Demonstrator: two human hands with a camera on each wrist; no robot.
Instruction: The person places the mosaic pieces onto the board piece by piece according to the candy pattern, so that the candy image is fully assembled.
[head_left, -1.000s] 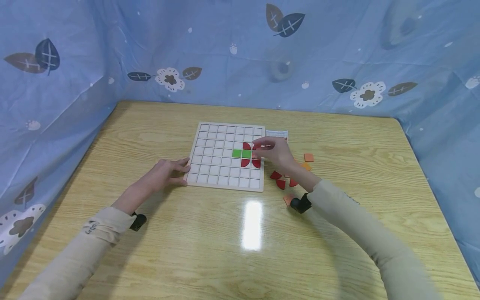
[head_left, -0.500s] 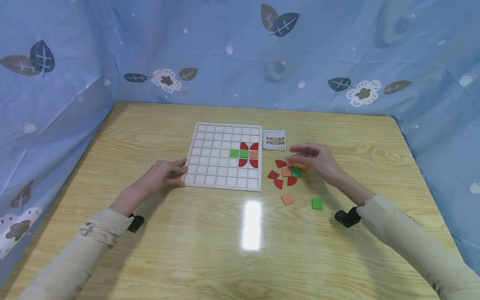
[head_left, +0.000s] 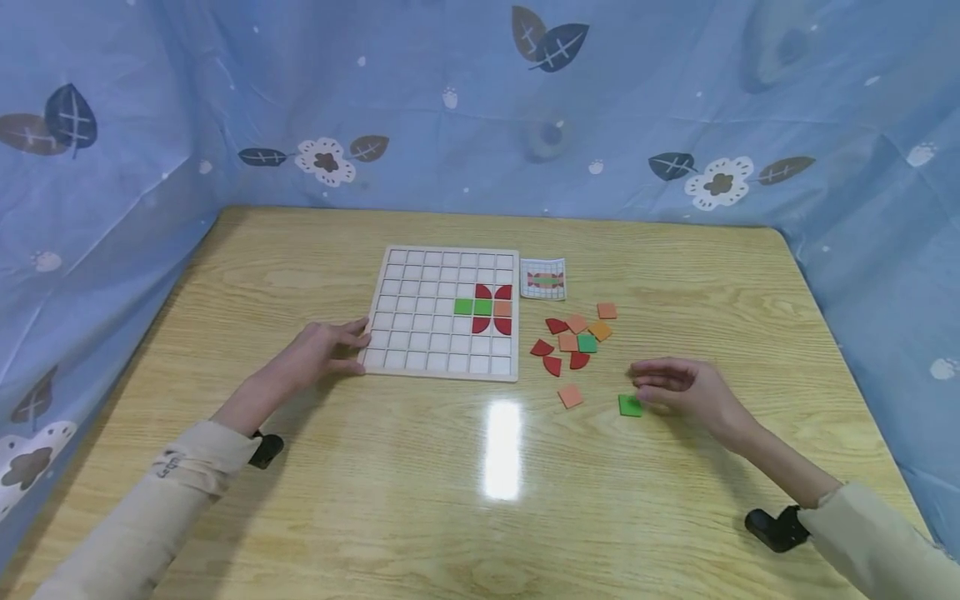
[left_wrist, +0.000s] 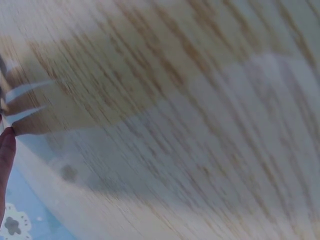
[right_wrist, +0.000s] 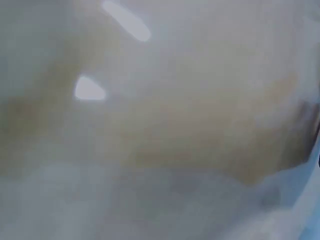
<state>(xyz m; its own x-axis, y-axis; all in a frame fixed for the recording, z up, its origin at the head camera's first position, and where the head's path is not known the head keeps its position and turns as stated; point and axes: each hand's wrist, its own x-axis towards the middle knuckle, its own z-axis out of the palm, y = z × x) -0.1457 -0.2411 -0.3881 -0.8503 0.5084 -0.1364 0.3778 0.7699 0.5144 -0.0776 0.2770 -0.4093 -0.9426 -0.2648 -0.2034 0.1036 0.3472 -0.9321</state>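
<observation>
The grid board (head_left: 442, 312) is steadied at its 8 o'clock corner by the left hand (head_left: 318, 354), fingers relaxed and flat. The green square (head_left: 628, 406), at 4 o'clock from the board, is touched by the right hand (head_left: 686, 387), fingers extended, nothing clamped.

Both arms wore long beige sleeves; left sleeve (head_left: 150, 508) had small dark lettering near the cuff. Black camera unit (head_left: 265, 450) was strapped under the left wrist, a matching black one (head_left: 772, 528) under the right wrist. Hands were bare.
</observation>
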